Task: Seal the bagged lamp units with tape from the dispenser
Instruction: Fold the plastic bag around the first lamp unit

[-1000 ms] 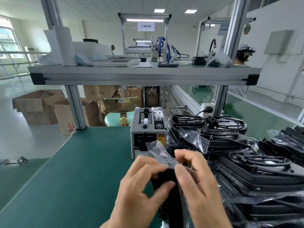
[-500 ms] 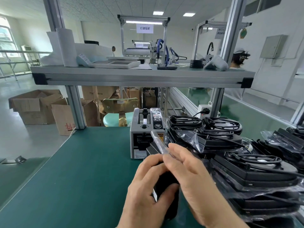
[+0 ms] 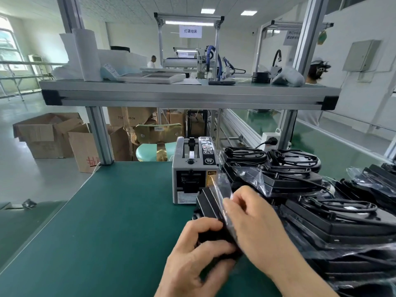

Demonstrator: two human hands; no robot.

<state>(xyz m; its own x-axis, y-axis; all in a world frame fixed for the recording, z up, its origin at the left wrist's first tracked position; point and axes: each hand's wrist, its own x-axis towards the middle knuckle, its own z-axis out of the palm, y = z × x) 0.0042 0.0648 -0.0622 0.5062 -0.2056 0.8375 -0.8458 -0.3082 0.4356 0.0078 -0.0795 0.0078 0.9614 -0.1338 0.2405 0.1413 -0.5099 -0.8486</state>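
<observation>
Flap folded down for taping

Just in front of the tape dispenser (image 3: 192,174), the left hand (image 3: 199,249) grips the bagged lamp unit (image 3: 211,202) on edge. The right hand (image 3: 252,219) pinches its clear flap (image 3: 222,187) flat, likely keeping the mouth closed for tape.

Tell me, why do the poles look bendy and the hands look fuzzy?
Head view: the wide lens bows the frame posts near the edges; the left hand and right hand, both holding the bagged lamp unit, look smeared, probably by motion; its plastic catches glare; the window is washed out white.
</observation>
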